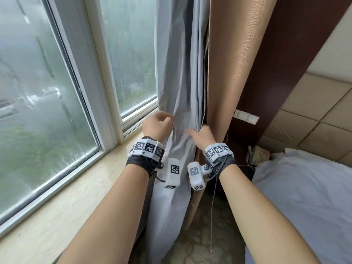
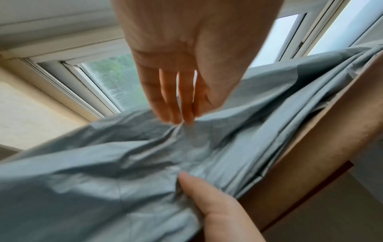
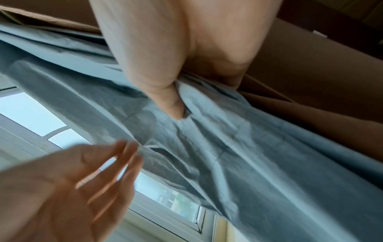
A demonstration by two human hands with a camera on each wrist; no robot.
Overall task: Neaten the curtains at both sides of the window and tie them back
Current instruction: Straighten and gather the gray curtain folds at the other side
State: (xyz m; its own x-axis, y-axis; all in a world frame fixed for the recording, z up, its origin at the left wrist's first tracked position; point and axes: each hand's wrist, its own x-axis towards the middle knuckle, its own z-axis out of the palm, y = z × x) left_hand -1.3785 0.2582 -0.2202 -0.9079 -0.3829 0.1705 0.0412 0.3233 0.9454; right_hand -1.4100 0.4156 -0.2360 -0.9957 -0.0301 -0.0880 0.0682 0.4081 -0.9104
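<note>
The curtain lining (image 1: 177,77) is pale grey-blue, and the curtain (image 1: 228,60) beside it is tan with a fine vertical grain. The window frame (image 1: 89,77) is white, the sill (image 1: 62,210) cream marble, the wall panel (image 1: 285,60) dark brown, and the bed sheet (image 1: 304,197) white.

You face a white-framed sliding window (image 1: 91,96), its glass blurred with rain and greenery, above a pale marble sill (image 1: 57,212). To your right, a dark brown wood panel (image 1: 282,60), beige padded wall tiles (image 1: 308,111) and white bedding (image 1: 308,202).
</note>
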